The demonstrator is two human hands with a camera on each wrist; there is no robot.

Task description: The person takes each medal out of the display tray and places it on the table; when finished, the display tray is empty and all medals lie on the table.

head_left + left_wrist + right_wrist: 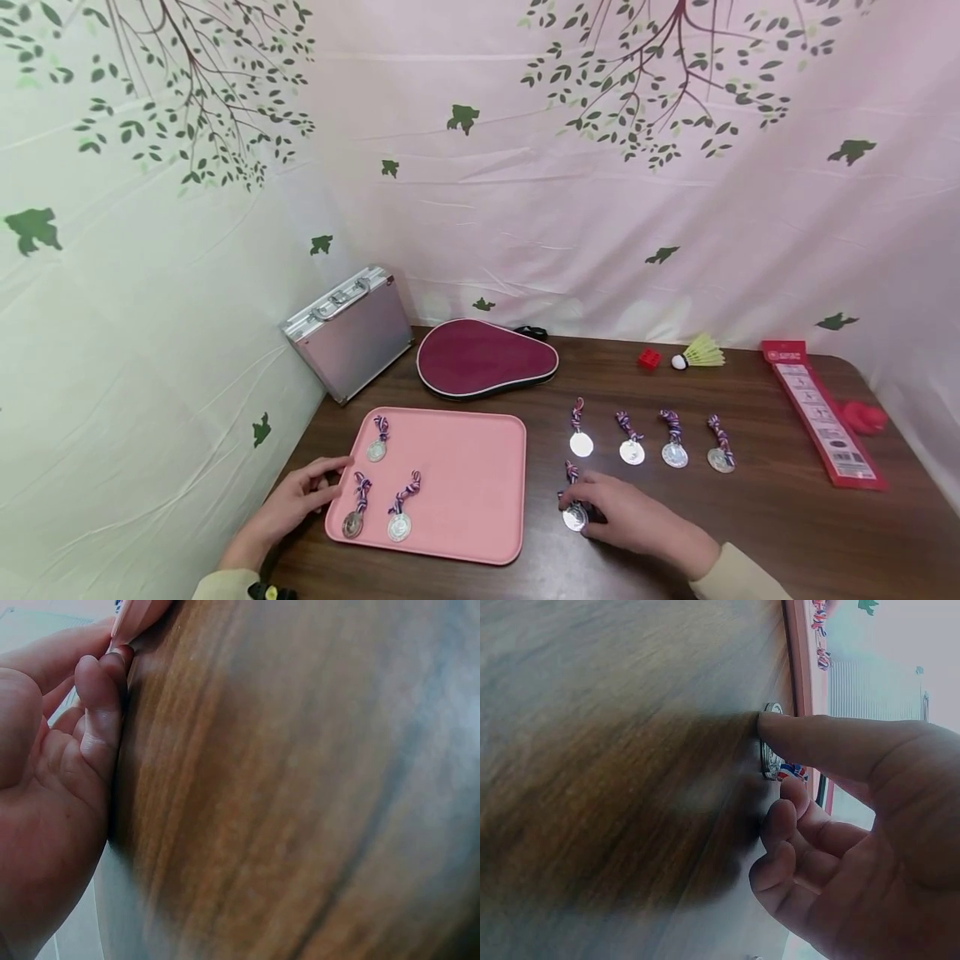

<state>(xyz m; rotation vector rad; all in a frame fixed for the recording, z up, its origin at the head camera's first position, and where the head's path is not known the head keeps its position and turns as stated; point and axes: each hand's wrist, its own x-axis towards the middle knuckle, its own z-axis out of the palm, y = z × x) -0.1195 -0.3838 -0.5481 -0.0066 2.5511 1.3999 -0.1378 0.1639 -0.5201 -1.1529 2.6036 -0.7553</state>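
My left hand (303, 493) is at the left rim of a pink tray (465, 483), pinching it between thumb and fingers; the left wrist view shows the tray's edge (135, 619) at the fingertips. On the tray lie three medals with knotted striped ribbons: a silver one (377, 450) at the upper left, a darker one (352, 524) and another silver one (399, 526) below. Right of the tray, my right hand (618, 512) pinches a silver medal (575, 517) lying on the table. The right wrist view shows the thumb against that medal's edge (771, 757).
Several more medals (632, 451) lie in a row behind my right hand. Farther back are a silver case (352, 333), a maroon racket cover (483, 358), a red block (649, 358) and a shuttlecock (701, 353). A red package (825, 417) lies at the right.
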